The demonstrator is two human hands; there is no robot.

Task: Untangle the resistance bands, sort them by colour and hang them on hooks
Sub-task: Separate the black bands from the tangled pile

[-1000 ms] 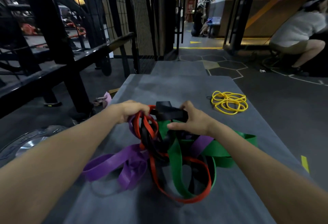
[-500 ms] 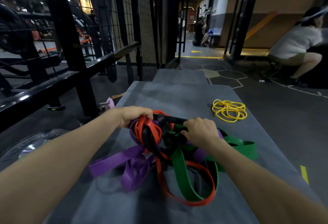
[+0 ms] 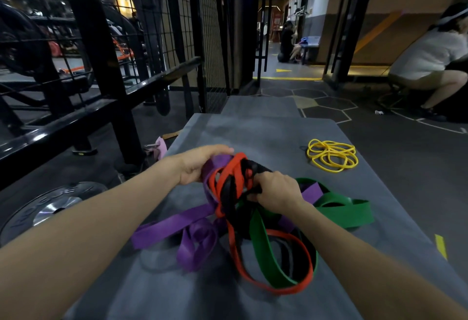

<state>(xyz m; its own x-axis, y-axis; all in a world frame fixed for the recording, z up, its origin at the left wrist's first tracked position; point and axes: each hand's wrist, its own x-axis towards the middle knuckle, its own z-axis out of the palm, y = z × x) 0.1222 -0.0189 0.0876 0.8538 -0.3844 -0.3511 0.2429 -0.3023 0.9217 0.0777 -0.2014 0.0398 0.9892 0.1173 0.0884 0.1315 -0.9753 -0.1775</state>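
Here the tangle [image 3: 235, 193] of purple, red, black and green bands lies mid-mat [image 3: 266, 132], its top lifted. The left hand [image 3: 200, 165] curls round the purple and red loops; the right hand [image 3: 276, 190] pinches a black band [image 3: 255, 167]. Yellow bands [image 3: 332, 155] lie apart, far right

purple band [image 3: 174, 224], red band [image 3: 276, 286], green band [image 3: 347, 212], black band [image 3: 231, 193], yellow bands [image 3: 331, 155], grey mat [image 3: 266, 134]
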